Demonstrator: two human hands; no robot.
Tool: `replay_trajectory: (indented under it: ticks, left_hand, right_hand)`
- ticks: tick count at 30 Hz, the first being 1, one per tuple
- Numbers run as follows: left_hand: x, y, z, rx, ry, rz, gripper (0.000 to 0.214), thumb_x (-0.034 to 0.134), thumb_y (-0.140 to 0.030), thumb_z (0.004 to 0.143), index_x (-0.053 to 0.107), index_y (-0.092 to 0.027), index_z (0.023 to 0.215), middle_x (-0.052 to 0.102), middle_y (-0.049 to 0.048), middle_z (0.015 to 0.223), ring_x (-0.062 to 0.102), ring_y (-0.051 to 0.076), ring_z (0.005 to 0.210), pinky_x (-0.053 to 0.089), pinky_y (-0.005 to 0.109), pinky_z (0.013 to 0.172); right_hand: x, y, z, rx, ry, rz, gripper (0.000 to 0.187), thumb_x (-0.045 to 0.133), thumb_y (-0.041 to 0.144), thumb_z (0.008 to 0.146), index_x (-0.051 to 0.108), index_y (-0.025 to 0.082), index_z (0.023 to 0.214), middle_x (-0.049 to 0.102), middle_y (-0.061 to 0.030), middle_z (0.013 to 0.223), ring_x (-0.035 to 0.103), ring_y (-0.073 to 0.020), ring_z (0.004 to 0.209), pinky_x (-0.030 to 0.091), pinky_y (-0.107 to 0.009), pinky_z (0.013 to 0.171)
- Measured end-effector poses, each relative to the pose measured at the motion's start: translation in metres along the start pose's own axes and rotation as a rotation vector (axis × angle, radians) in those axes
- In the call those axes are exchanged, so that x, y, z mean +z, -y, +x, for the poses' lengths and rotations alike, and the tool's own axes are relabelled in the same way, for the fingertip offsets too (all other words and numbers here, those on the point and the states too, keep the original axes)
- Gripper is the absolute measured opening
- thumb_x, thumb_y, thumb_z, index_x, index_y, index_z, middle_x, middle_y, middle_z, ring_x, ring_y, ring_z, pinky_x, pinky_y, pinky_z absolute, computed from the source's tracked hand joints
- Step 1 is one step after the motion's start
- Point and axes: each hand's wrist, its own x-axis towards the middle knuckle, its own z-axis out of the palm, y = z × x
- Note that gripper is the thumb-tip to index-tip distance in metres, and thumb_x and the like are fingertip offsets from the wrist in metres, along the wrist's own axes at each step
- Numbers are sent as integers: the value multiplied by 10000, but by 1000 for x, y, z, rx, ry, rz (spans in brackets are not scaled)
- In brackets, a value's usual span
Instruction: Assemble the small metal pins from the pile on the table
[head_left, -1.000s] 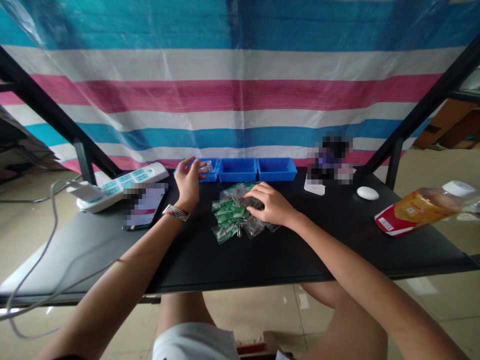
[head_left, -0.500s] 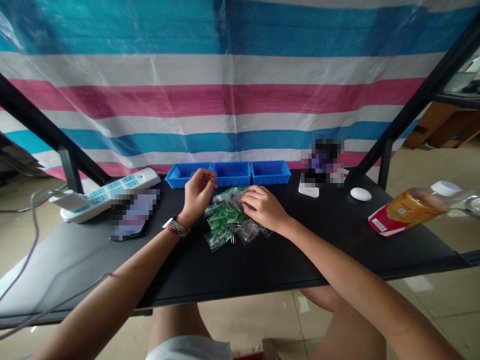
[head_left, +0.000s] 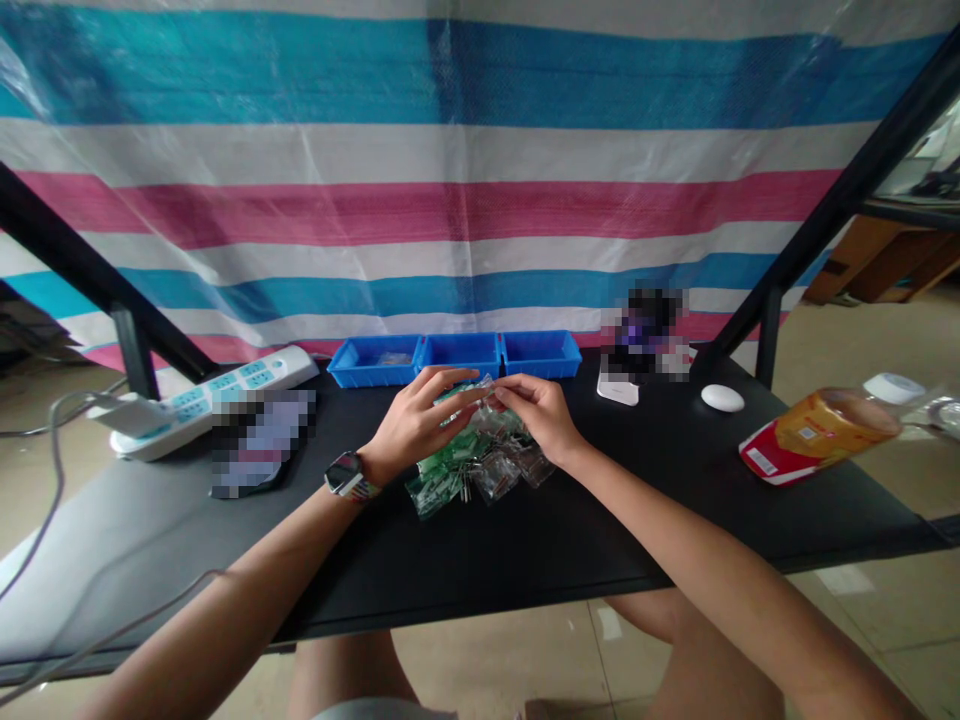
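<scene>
A pile of small plastic bags (head_left: 444, 480), some green and some clear with small metal pieces inside, lies on the black table. Over the pile, my right hand (head_left: 544, 410) pinches a small clear plastic bag (head_left: 486, 384) between thumb and fingertips. My left hand (head_left: 420, 420) reaches across from the other side, fingers stretched out and apart. Its fingertips come close to that bag; whether they touch it I cannot tell. Just behind the hands stand three joined blue bins (head_left: 459, 352). In the left one lies a small clear bag (head_left: 394, 358).
To the left are a white power strip (head_left: 225, 395) with a plugged-in adapter and a blurred phone (head_left: 262, 445). At the right sit a white oval case (head_left: 722, 398), a white card-like item (head_left: 618, 388) and a tilted drink bottle (head_left: 821, 430). Striped sheeting (head_left: 465, 200) hangs behind.
My left hand has moved from beside the left bin rightward over the pile, its fingers opening. My right hand has lifted slightly and now pinches a clear bag.
</scene>
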Motion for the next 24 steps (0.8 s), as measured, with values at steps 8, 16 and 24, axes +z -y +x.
replay_trajectory:
  ticks: [8,16,24]
  left_hand:
    - [1,3,-1,-19,20,-119,393,648,-134,1005,663,-260,1377,780,85,1140,712,253,1093,623,436,952]
    - [9,-11,-3,-391,-95,-325,455,715,-286,1004,565,-244,1431,794,20,976,789,184,904,637,336,911]
    - [1,-11,0,-253,-4,-228,447,598,-183,1020,578,-251,1461,719,126,1264,712,255,1144,604,442,1005]
  right_hand:
    - [2,4,-2,129,58,193,389,852,439,812,739,244,1129,781,-10,851,750,-213,782,613,-418,865]
    - [-1,7,-4,-58,101,-162,296,807,403,848,777,221,1079,752,-53,1021,690,-198,853,566,-339,768]
    - [0,8,-3,43,104,4,572,896,473,785,669,240,1255,704,33,751,687,-184,665,585,-354,720]
